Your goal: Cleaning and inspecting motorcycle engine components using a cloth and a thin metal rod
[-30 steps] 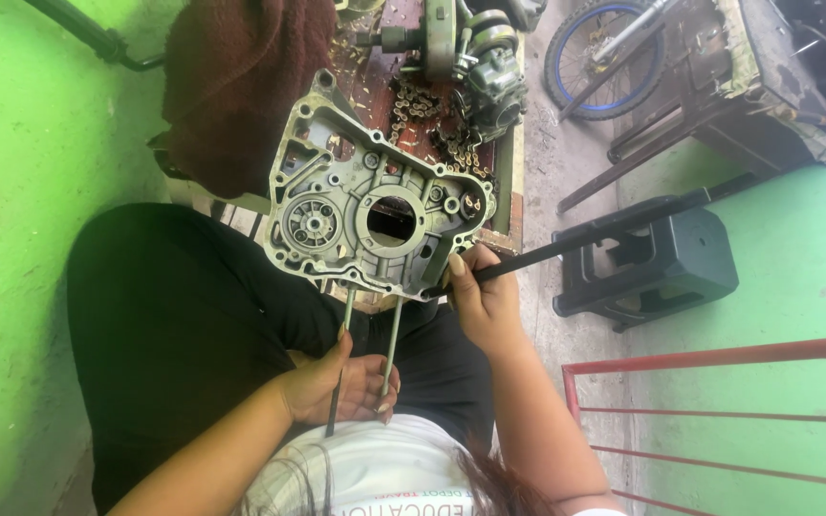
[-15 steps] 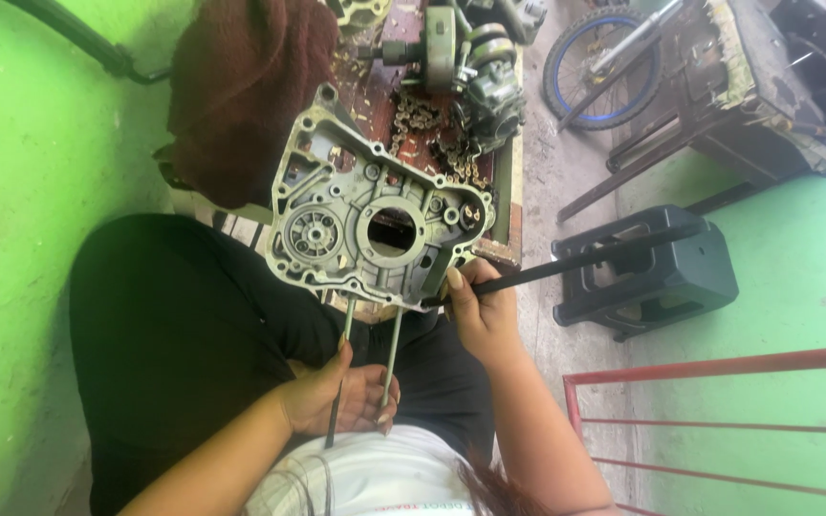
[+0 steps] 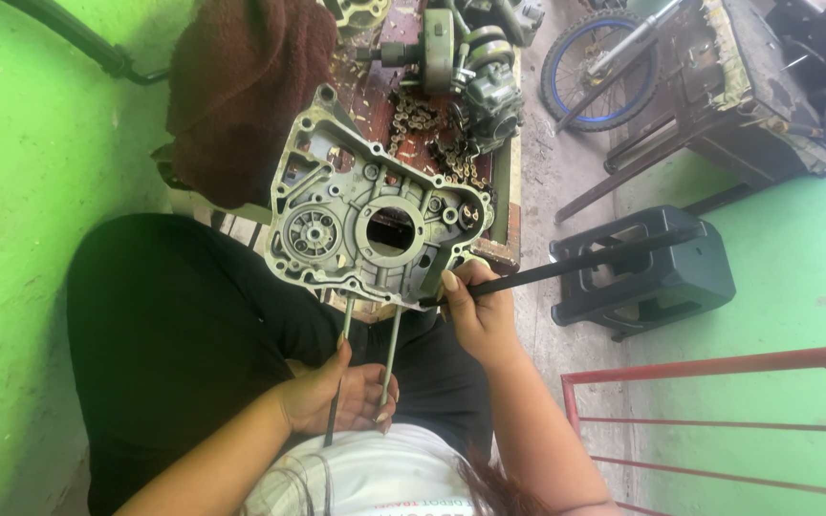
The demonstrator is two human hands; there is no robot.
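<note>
The left hand (image 3: 336,399) is curled around two long studs (image 3: 389,355) that run up from it into a grey aluminium engine crankcase half (image 3: 375,229) propped on the lap. Just beside the case's lower corner, the right hand (image 3: 480,311) grips a long black rod (image 3: 576,266), which stretches away toward a black plastic stool (image 3: 662,272). Beyond the case lies a rusty drive chain (image 3: 432,143).

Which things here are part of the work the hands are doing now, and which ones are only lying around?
In use:
- metal engine case, on the lap
- two long studs, gripped by the left hand
- long dark rod, held by the right hand at the case edge

Lying about:
- brown cloth
- drive chain
- black plastic stool
- bicycle wheel
- red metal frame
</note>
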